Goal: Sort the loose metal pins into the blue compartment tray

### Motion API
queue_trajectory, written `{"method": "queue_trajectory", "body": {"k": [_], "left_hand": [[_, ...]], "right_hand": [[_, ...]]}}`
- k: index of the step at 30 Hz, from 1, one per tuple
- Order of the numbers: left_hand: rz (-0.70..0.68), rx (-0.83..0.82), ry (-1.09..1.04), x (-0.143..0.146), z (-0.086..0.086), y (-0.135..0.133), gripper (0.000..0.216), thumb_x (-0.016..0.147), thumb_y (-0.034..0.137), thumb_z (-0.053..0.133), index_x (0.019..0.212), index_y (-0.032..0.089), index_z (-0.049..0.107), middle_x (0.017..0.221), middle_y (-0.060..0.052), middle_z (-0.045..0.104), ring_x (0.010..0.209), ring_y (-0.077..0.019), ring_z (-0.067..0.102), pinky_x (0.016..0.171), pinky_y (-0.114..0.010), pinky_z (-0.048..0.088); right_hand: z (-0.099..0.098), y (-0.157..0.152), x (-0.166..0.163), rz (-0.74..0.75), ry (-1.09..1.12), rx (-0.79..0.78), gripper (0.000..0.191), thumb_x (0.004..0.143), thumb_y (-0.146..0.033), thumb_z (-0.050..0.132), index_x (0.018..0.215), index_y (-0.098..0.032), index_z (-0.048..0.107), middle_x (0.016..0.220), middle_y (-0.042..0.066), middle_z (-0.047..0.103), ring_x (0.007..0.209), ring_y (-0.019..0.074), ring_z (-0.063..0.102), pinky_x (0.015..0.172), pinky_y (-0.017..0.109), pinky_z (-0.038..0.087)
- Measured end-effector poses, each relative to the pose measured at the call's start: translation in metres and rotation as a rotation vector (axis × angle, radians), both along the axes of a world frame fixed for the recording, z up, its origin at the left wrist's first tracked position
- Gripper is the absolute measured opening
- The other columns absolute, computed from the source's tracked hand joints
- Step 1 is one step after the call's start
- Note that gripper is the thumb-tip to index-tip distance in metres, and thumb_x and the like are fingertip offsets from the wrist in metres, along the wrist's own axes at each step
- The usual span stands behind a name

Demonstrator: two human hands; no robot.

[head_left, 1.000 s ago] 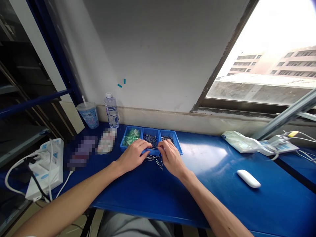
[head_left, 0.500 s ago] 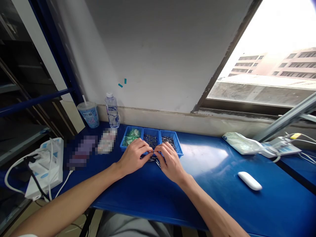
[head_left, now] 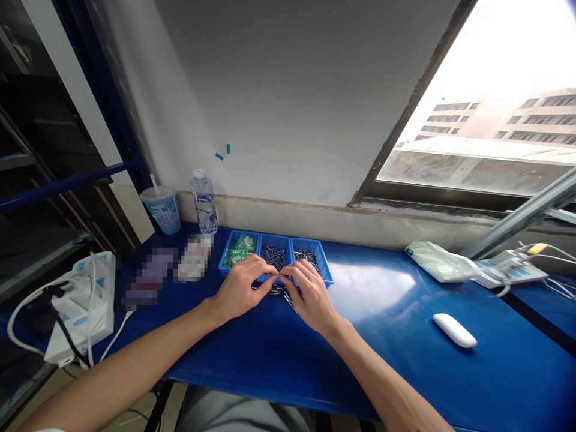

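Note:
My left hand (head_left: 240, 288) and my right hand (head_left: 312, 295) meet in front of three joined blue bins. Thumb and fingertips are pinched on each, almost touching, around something thin and too small to make out. The left bin (head_left: 221, 263) holds green pieces (head_left: 245, 242) in what looks like clear plastic. Thin metal pin-like parts (head_left: 274, 256) fill the middle bin (head_left: 275, 238), and similar metal parts (head_left: 308, 258) lie in the right bin (head_left: 330, 275). Several loose metal pins (head_left: 288, 299) lie below my fingers, partly hidden by my hands.
On the blue table (head_left: 378, 336) a water bottle (head_left: 204, 204) and a lidded cup with a straw (head_left: 162, 210) stand at the back left. A cabled power strip (head_left: 85, 306) is at far left. Rightward lie a white case (head_left: 454, 330), a plastic packet (head_left: 438, 261) and another power strip (head_left: 517, 267).
My hands hold nearly the same place, with only a slight shift of the fingertips where they meet. The bins and the other things have not moved.

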State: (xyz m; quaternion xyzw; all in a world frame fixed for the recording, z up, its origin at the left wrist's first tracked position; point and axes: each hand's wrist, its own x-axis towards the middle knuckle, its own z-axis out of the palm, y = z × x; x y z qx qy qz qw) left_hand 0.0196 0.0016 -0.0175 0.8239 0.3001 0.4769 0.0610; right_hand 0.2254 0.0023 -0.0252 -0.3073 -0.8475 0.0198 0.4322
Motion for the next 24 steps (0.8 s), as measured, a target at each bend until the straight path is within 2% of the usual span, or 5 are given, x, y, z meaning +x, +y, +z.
{"method": "queue_trajectory", "body": {"k": [4,9,15,24], "left_hand": [[0.042,0.000,0.037,-0.0009,0.0013,0.0004,0.009,0.102,0.023,0.062,0.098,0.021,0.070,0.087,-0.002,0.072,0.083,-0.0176,0.066,0.082,-0.034,0.051],[0.023,0.005,0.081,-0.0015,0.0017,0.0009,0.010,0.103,0.023,0.061,0.097,0.020,0.069,0.084,-0.001,0.071,0.080,-0.0168,0.065,0.079,-0.034,0.047],[0.043,0.000,0.078,-0.0012,0.0019,0.0012,0.011,0.101,0.021,0.060,0.094,0.020,0.068,0.081,-0.001,0.069,0.077,-0.0166,0.063,0.078,-0.034,0.046],[0.043,0.010,0.102,-0.0015,0.0025,0.0016,0.014,0.102,0.023,0.058,0.092,0.020,0.067,0.081,-0.002,0.071,0.077,-0.0174,0.065,0.077,-0.034,0.047]], "right_hand": [[0.0021,-0.0013,0.0000,0.013,0.011,0.014,0.014,0.109,-0.018,0.049,0.106,-0.024,0.061,0.094,0.006,0.070,0.082,0.0228,0.058,0.080,0.040,0.048],[0.0019,-0.0018,0.0003,0.013,-0.023,0.004,0.016,0.111,-0.019,0.048,0.102,-0.023,0.061,0.090,0.004,0.070,0.081,0.0213,0.057,0.077,0.039,0.046],[0.0003,-0.0014,0.0011,-0.015,-0.042,-0.017,0.010,0.111,-0.025,0.050,0.109,-0.023,0.060,0.094,0.006,0.070,0.085,0.0226,0.061,0.079,0.040,0.047],[0.0015,-0.0018,0.0001,-0.005,-0.021,0.003,0.012,0.111,-0.022,0.048,0.103,-0.024,0.057,0.093,0.005,0.069,0.083,0.0223,0.061,0.078,0.039,0.047]]}}
